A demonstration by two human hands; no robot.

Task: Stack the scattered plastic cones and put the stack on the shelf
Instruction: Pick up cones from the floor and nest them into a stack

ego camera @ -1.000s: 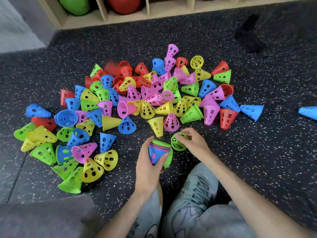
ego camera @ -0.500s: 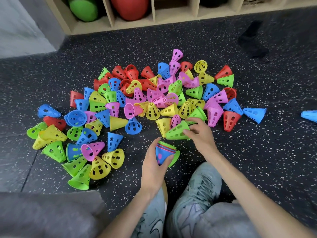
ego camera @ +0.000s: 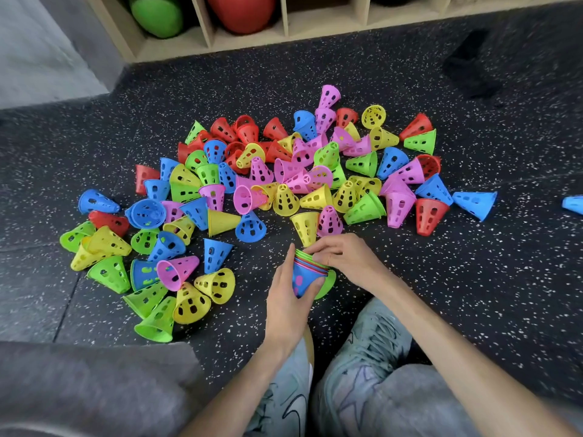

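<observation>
The left hand [ego camera: 285,302] was wrapped around a short stack of nested cones [ego camera: 304,275], whose outer cone was blue with green and red rims showing at its wide end. The right hand [ego camera: 342,258] lay over that wide end, fingers curled onto the rims. The stack was held just above the dark speckled floor [ego camera: 473,279], directly in front of two grey shoes [ego camera: 362,351].

Beyond the stack, nearest the fingertips, stood a yellow cone [ego camera: 305,227] and a pink cone [ego camera: 329,220], almost touching the right hand. Past them spread the loose pile of cones [ego camera: 284,171] in five colours: red, blue, green, yellow and pink, too many and too overlapped for an exact count, roughly eighty. A separate cluster lay well to the left of the held stack. One blue cone [ego camera: 474,203] sat at the pile's right edge, and another blue one [ego camera: 572,205] lay apart, cut by the frame.

To the right of the grip the floor was bare for a wide stretch. Far beyond the pile ran the wooden shelf [ego camera: 284,36], with a green ball [ego camera: 157,14] and a red ball [ego camera: 243,11] in two compartments. No writing was readable.
</observation>
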